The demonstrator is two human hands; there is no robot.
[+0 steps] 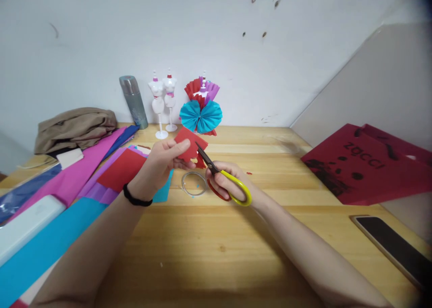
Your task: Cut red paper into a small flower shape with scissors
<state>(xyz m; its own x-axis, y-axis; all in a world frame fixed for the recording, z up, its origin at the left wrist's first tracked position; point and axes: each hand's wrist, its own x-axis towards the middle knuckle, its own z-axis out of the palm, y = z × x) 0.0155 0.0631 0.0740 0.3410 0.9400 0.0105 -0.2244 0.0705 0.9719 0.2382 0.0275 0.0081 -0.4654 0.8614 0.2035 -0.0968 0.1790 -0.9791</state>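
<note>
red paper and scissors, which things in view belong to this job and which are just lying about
In the job:
- red paper, in the left hand
- scissors, in the right hand
- probably the loose red sheet and the paper-dressed form

Likely just lying about:
- flask
- brown cloth
- dark red bag
- phone
</note>
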